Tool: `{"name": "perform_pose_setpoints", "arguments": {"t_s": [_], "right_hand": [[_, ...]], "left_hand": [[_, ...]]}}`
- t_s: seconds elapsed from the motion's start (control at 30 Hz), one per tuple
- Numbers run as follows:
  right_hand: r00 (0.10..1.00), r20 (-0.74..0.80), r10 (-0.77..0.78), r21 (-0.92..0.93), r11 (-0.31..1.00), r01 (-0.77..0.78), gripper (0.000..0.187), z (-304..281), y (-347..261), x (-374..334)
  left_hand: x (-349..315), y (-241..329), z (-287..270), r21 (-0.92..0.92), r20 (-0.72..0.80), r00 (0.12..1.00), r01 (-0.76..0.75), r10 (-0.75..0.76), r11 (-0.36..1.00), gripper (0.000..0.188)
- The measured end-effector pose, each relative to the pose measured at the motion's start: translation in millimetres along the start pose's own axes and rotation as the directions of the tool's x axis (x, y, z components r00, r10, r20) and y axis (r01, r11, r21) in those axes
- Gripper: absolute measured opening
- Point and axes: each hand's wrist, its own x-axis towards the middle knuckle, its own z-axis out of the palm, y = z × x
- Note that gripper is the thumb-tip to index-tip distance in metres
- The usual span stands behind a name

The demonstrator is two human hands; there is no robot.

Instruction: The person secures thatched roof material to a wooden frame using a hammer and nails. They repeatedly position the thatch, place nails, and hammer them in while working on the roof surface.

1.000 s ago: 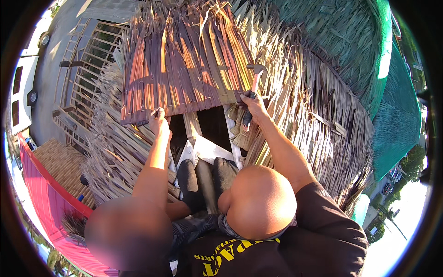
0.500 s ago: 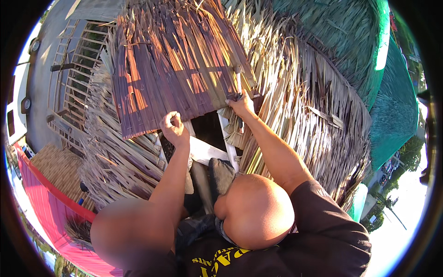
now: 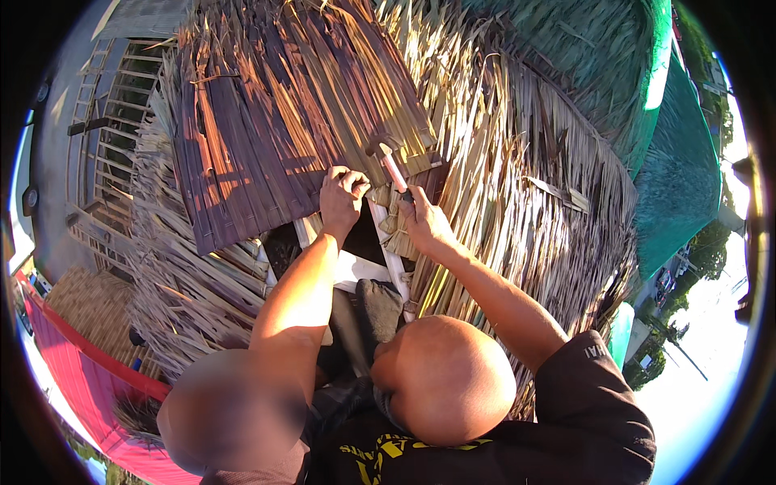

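Head view: right hand (image 3: 426,225) round hammer (image 3: 394,170), long axis diagonal, head end toward upper left.

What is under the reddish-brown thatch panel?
Past its lower edge, white beams show beside a dark opening; whatever lies beneath the panel itself is covered, and the opening's inside is unreadable.

We could pass fingers down into the dark opening (image 3: 365,241) between the white battens (image 3: 390,252), though its depth is hard to judge in shadow. The brown leaf panel (image 3: 267,137) closes off its far side, our left hand (image 3: 343,198) and the hammer (image 3: 394,171) in our right hand (image 3: 426,224) crowd its upper end, and our foot (image 3: 378,309) blocks the near side.
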Motion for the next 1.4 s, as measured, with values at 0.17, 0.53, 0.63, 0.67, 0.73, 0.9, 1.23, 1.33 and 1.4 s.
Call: {"name": "perform_pose_setpoints", "arguments": {"t_s": [0.17,0.53,0.63,0.67,0.73,0.9,1.23,1.33,1.4], "right_hand": [[0.994,0.068,-0.087,-0.080,0.992,0.093,0.034,-10,0,-42],[0.996,0.036,-0.076,-0.199,0.976,0.082,0.028,-9,-13,-45],[0.999,0.052,-0.001,-0.228,0.973,0.013,0.026,-13,-13,-49],[0.997,-0.017,-0.073,-0.180,0.981,0.068,0.026,-15,-13,-48],[0.971,-0.124,-0.202,-0.025,0.979,0.201,0.026,-15,-12,-52],[0.989,0.109,0.096,-0.342,0.938,-0.053,0.031,-13,-19,-41],[1.000,0.022,-0.021,-0.297,0.954,0.027,0.028,-2,1,-42],[0.997,-0.006,-0.081,-0.275,0.958,0.076,0.037,-16,-27,-21],[0.982,0.027,-0.187,-0.340,0.922,0.185,0.042,-43,-67,-5]], "left_hand": [[0,0,-1,0.068,-0.017,1.000,0.010,-0.008,0.998,0.019],[-1,6,-5,0.100,-0.022,1.000,-0.012,0.015,0.995,0.014],[-2,3,-7,0.017,-0.020,0.999,-0.043,0.043,0.999,0.014],[0,2,-6,-0.010,-0.025,0.998,-0.062,0.062,0.998,0.016],[0,-1,-7,-0.091,0.007,1.000,0.000,0.000,0.996,0.024],[3,-8,-8,-0.113,0.035,0.999,0.008,-0.004,0.994,0.039],[31,-20,-32,-0.214,0.508,0.847,0.299,-0.155,0.930,0.065],[62,-17,-124,0.293,0.780,0.558,0.071,-0.282,0.953,0.060],[69,-10,-214,0.547,0.710,0.625,-0.200,-0.325,0.813,0.055]]}}
